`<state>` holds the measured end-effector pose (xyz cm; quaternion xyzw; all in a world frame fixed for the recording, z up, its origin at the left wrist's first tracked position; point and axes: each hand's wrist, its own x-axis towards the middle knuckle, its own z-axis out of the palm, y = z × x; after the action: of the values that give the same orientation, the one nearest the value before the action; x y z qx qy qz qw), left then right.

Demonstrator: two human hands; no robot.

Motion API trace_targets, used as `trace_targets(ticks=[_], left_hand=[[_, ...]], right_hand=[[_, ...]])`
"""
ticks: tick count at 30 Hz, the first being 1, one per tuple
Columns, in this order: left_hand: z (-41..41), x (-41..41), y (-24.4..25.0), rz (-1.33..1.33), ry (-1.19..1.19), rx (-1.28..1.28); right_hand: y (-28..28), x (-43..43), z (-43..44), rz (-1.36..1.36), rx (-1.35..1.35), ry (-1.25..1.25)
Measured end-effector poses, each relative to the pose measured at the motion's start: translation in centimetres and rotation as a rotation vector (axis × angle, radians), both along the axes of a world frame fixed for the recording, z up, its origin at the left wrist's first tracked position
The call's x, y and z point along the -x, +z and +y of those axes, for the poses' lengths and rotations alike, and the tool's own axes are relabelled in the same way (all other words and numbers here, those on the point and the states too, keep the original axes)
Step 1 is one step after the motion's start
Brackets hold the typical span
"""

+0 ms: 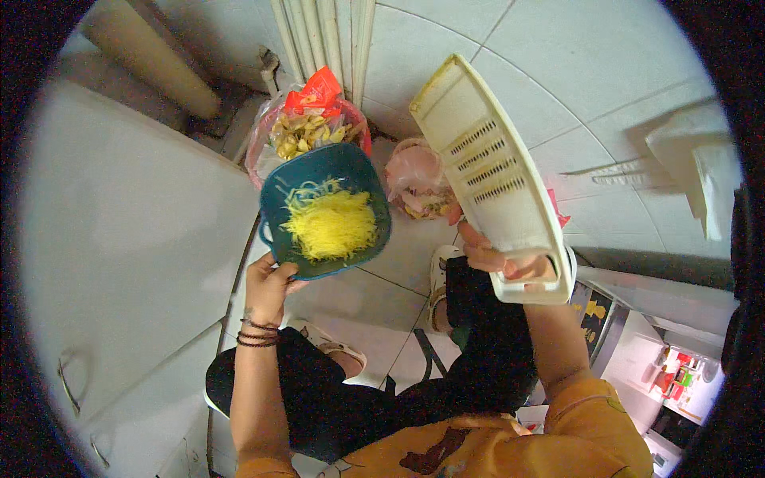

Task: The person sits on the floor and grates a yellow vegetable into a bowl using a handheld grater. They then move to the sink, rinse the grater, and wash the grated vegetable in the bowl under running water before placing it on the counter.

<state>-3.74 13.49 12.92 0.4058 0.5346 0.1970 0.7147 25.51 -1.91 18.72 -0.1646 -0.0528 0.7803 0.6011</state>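
Observation:
My left hand [270,285] grips the near rim of a dark blue square bowl [364,173], thumb over the edge. Inside the bowl lies a heap of yellow shreds [331,227], perhaps potato, with a few paler shreds towards the far side. My right hand [490,254] is closed on the handle end of a cream plastic grater [430,119]. The grater stands raised at a slant to the right of the bowl, apart from it, with several rows of slots facing up. Some fingers of my right hand are hidden behind the grater.
Beyond the bowl, a pink lined bin [257,158] holds peelings [308,131] and a red wrapper [320,92]. A smaller pink bag-lined container [412,164] stands between bowl and grater. Pale cabinets [137,209] flank the left, a tiled wall [538,77] the right; pipes [323,42] rise behind.

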Motion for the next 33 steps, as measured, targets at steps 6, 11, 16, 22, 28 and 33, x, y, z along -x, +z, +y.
trace_targets(ticks=[6, 11, 16, 22, 28, 33], left_hand=[[3.1, -2.0, -2.2, 0.006, 0.156, -0.056], [3.4, -3.4, -1.8, -0.022, 0.149, 0.03], [2.6, -4.2, -1.0, 0.013, 0.16, 0.071], [-0.3, -2.9, -2.5, 0.043, 0.135, 0.023], [-6.7, 2.3, 2.6, 0.195, -0.087, -0.257], [-7.5, 5.4, 15.3, 0.286, -0.186, -0.546]], right_hand=[[-3.5, 1.1, 0.7, 0.018, 0.162, -0.006], [-4.9, 2.4, 1.3, 0.028, 0.281, 0.0], [-3.8, 2.7, 2.4, 0.017, 0.352, -0.001], [0.8, 3.3, 3.7, -0.023, 0.41, -0.008], [10.2, 5.2, 4.1, -0.054, 0.46, -0.048], [20.2, 6.7, 4.9, -0.153, 0.534, -0.013]])
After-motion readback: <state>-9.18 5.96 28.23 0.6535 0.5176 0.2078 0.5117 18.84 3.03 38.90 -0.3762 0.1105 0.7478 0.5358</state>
